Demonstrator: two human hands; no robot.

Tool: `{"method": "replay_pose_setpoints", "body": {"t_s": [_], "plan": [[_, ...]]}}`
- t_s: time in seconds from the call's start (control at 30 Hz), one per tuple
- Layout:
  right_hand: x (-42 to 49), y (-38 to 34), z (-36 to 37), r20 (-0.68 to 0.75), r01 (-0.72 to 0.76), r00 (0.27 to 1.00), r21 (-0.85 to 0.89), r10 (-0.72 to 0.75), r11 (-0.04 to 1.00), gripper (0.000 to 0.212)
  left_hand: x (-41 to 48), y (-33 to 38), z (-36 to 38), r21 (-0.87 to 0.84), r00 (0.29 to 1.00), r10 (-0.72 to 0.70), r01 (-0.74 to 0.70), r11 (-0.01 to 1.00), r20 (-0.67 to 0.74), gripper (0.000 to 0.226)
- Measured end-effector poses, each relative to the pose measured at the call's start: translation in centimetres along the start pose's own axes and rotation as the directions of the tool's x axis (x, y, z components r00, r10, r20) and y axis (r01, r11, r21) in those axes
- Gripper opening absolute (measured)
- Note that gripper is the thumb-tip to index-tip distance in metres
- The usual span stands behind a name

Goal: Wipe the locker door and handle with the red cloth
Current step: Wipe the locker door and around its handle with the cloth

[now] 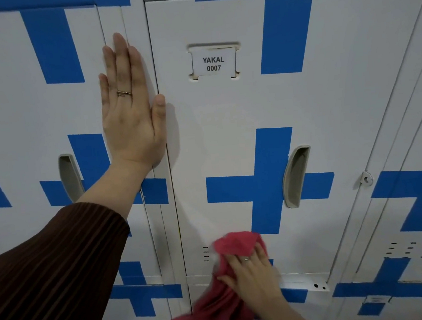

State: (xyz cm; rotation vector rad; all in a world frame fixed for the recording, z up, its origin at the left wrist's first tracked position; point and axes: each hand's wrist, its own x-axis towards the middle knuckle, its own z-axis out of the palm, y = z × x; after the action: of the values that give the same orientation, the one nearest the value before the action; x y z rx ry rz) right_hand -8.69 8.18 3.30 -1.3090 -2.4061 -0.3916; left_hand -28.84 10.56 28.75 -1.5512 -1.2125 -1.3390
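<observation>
Fingers of my R hand [252, 277] lie fairly straight, pressing the red cloth [232, 281] flat vs. the locker door [228, 132], low down by its bottom edge. The cloth's top bunches past my fingertips; the rest hangs below my wrist, over the next door down. It's a bit blurred there. The handle [296, 177] sits up and to the R of that hand, apart from it, w/ nothing on it. A blue cross [266, 188] painted on the door lies between cloth and handle. Small vent slots [206, 253] are just L of the cloth.

My L hand [130, 110] is flat and open, fingers up and together, on the strip at the door's L edge, thumb tip lapping onto the door itself. It has a ring [124, 93]; a brown ribbed sleeve [48, 278] covers the forearm. A label [213, 62] reading YAKAL 0007 sits R of that hand. A padlock tab [366, 179] sticks out beyond the door's R edge.
</observation>
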Motion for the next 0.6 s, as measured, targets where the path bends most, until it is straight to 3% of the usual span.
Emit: {"method": "replay_pose_setpoints", "body": {"t_s": [0.07, 0.2, 0.33, 0.47, 0.53, 0.6], "plan": [[-1.9, 3.0, -0.1, 0.073, -0.089, 0.993, -0.013, 0.089, 0.996, 0.056, 0.0, 0.0, 0.0, 0.003, 1.0, 0.001, -0.001, 1.0, 0.001, 0.061], [-4.7, 8.4, -1.4, 0.023, -0.263, 0.964, -0.037, 0.264, 0.964, 0.065, 0.0, 0.0, 0.0, 0.009, 1.0, -0.003, 0.003, 1.0, 0.003, 0.062], [-2.4, 9.0, -4.1, -0.212, -0.34, 0.915, 0.055, 0.344, 0.939, 0.075, 0.0, 0.1, -0.1, 0.024, 1.0, -0.01, 0.01, 1.0, 0.003, 0.061], [3.1, 7.8, -8.4, -0.515, -0.353, 0.759, 0.19, 0.399, 0.916, 0.083, 0.0, 0.2, -0.1, 0.023, 1.0, -0.01, 0.009, 1.0, 0.007, 0.061], [5.4, 7.2, -10.5, -0.591, -0.37, 0.657, 0.288, 0.468, 0.883, 0.085, 0.0, 0.2, -0.1, 0.025, 1.0, -0.01, 0.01, 1.0, 0.006, 0.061], [6.6, 6.7, -11.3, -0.614, -0.378, 0.603, 0.342, 0.509, 0.86, 0.085, 0.0, 0.2, -0.1, 0.027, 1.0, -0.008, 0.008, 1.0, 0.006, 0.061]]}}
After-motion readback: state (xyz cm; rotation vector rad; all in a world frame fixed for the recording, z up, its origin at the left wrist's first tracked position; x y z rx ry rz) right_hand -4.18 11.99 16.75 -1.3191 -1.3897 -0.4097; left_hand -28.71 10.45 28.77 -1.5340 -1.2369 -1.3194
